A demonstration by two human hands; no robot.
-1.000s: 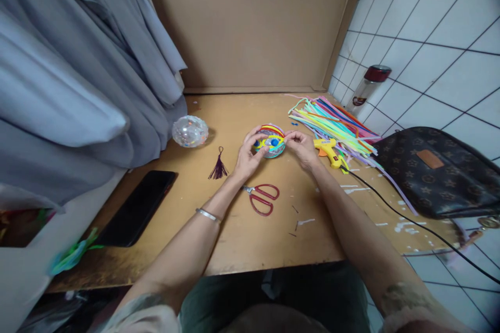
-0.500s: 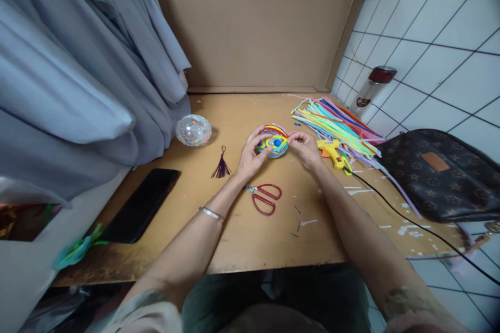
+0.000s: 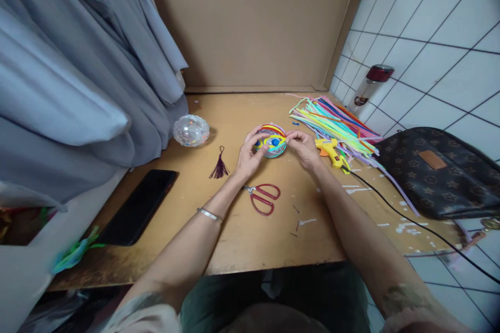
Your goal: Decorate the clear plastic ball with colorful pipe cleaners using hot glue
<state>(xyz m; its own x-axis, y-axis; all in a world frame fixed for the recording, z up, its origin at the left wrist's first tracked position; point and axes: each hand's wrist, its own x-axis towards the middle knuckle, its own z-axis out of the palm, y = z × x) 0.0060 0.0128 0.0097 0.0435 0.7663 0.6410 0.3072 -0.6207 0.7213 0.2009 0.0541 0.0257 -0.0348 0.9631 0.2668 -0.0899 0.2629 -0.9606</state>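
Note:
A clear ball wrapped with colorful strips (image 3: 275,150) is over the middle of the table, with red, yellow and blue pieces on its near side. My left hand (image 3: 251,154) grips it from the left, thumb in front and fingers over the top. At its right edge, my right hand (image 3: 302,146) pinches the end of a yellow strip between thumb and fingertips. Red-handled scissors (image 3: 265,199) lie just below the hands, their blades partly under my left wrist. A dark purple tassel (image 3: 219,165) rests left of my left hand.
Another clear ball (image 3: 191,130) sits at the left, near a grey curtain (image 3: 148,88). A black phone (image 3: 138,207) lies front left. Right: yellow glue gun (image 3: 331,153) with black cord, pile of colored strips (image 3: 336,125), bottle (image 3: 367,88), dark patterned bag (image 3: 441,177).
The whole view has shifted slightly. Both hands keep their hold on the ball and the yellow strip, with little visible movement.

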